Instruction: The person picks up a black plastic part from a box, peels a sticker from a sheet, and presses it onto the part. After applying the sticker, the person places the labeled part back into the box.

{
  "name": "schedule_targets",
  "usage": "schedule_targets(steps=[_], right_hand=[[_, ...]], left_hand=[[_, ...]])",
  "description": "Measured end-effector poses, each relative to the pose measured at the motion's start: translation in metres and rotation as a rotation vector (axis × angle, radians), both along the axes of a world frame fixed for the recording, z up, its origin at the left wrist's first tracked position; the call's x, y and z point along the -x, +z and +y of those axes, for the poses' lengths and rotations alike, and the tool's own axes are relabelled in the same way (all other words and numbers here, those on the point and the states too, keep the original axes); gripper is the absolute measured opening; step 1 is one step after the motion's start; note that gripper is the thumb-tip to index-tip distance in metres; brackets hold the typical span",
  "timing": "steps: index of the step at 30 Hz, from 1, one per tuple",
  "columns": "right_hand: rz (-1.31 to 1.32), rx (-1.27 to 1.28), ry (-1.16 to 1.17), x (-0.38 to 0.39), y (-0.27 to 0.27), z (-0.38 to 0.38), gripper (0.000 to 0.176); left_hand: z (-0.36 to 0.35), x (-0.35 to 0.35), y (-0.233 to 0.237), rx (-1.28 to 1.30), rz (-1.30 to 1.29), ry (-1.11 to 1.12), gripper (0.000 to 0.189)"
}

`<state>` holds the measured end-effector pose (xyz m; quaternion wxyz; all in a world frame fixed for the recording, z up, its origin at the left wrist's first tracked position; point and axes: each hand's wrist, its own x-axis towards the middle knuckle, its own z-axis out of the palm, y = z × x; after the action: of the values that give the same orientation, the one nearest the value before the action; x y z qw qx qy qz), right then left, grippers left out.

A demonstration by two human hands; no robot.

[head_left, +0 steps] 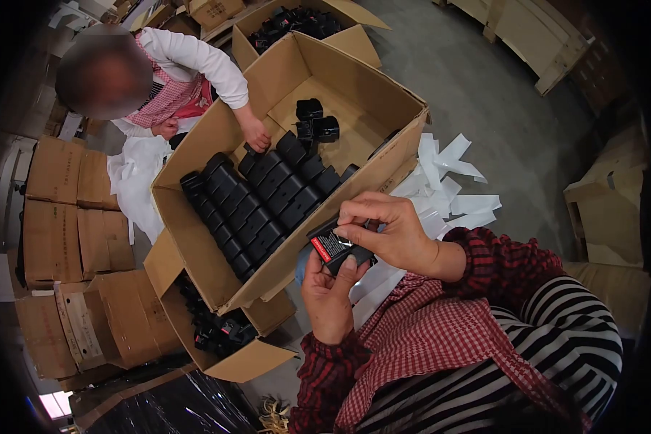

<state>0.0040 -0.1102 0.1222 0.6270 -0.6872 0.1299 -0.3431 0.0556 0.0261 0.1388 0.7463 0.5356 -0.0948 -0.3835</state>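
Observation:
My left hand [328,295] grips a small black plastic part [362,254] from below, its thumb pressed on the near edge. On the part's upper face is a black label [330,246] with a red band and white print. My right hand [394,231] is closed in a pinch over the label's far corner; a small shiny bit shows under its fingertips, too small to name. Just beyond both hands stands a big open carton [325,58] with rows of black plastic parts [267,188]. A few more such parts [315,124] lie loose inside it.
A co-worker's hand [256,135] reaches into the carton from the left. Open boxes of black parts stand behind [365,47] and at lower left [257,365]. White strips [452,155] hang by the carton's right side. Stacked cartons [54,242] line the left.

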Motion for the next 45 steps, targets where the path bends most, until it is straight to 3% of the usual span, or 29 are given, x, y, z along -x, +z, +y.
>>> schedule_targets(steps=[8,13,37,40,45], right_hand=[[0.061,0.060,0.002,0.003,0.007,0.000,0.017],[0.061,0.059,0.008,0.004,0.006,0.001,0.017],[0.066,0.086,-0.024,0.009,0.003,0.000,0.014],[-0.032,0.167,-0.014,0.010,-0.004,-0.002,0.011],[-0.247,0.520,-0.072,0.011,-0.016,-0.006,0.013]], left_hand=[[0.001,-0.001,-0.001,0.021,0.030,0.000,0.038],[-0.003,-0.002,0.001,0.046,0.123,0.030,0.027],[-0.006,0.003,-0.003,0.043,0.066,0.003,0.019],[-0.005,0.001,-0.001,0.041,0.048,-0.010,0.019],[-0.001,-0.002,-0.007,0.025,0.038,-0.025,0.020]])
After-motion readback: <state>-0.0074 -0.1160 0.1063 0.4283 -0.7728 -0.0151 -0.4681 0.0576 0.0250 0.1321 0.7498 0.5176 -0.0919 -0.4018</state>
